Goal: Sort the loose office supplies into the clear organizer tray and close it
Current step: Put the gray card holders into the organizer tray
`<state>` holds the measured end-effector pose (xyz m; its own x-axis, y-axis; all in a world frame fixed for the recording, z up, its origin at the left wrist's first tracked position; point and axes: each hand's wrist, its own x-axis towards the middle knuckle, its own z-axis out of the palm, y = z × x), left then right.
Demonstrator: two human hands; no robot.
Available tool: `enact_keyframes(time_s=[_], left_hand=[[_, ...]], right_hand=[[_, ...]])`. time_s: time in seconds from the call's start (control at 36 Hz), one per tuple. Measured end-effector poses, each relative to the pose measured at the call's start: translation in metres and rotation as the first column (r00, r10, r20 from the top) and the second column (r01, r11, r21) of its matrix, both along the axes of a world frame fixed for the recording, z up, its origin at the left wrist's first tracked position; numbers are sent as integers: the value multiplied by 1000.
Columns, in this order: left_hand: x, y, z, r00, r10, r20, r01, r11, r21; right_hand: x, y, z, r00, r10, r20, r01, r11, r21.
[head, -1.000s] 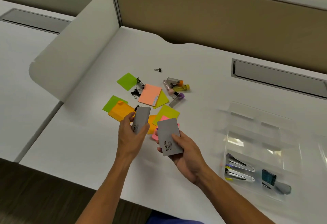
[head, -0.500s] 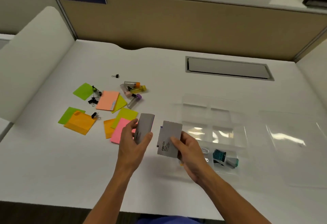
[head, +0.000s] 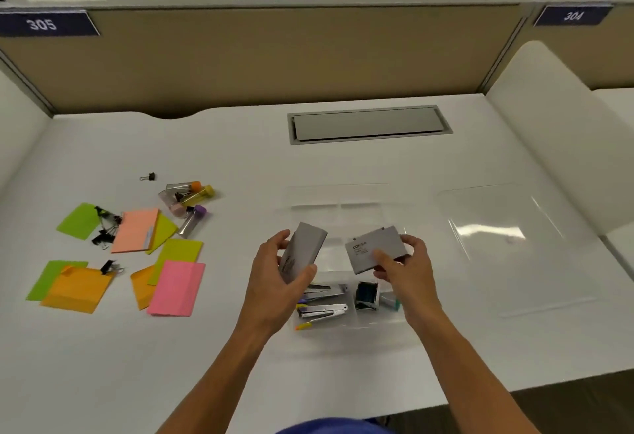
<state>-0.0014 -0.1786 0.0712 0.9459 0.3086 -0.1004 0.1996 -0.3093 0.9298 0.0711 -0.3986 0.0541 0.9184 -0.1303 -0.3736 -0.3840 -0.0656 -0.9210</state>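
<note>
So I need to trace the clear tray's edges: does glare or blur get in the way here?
Head view: bright glare streaks cross the clear lid; the organizer tray nearly vanishes against the white desk, its far walls faint; wide-angle bends the partition; overall slightly soft.
</note>
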Motion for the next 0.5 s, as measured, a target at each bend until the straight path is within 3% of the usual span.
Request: enact_keyframes(time_s=[0.25,0.39,0.5], left_hand=[[17,-7,-9,998,-48,-48,50,998,47],[25,-8,-11,996,-52,-66,56,996,62],[28,-10,-13,996,-53,-75,60,995,81]], right_hand=[[28,-17,-16,994,99,49,-79,945,-317],[38,-8,-26,970,238,43,-183,837,-515],[47,-1,-34,949,313,-31,-278,786,-552]])
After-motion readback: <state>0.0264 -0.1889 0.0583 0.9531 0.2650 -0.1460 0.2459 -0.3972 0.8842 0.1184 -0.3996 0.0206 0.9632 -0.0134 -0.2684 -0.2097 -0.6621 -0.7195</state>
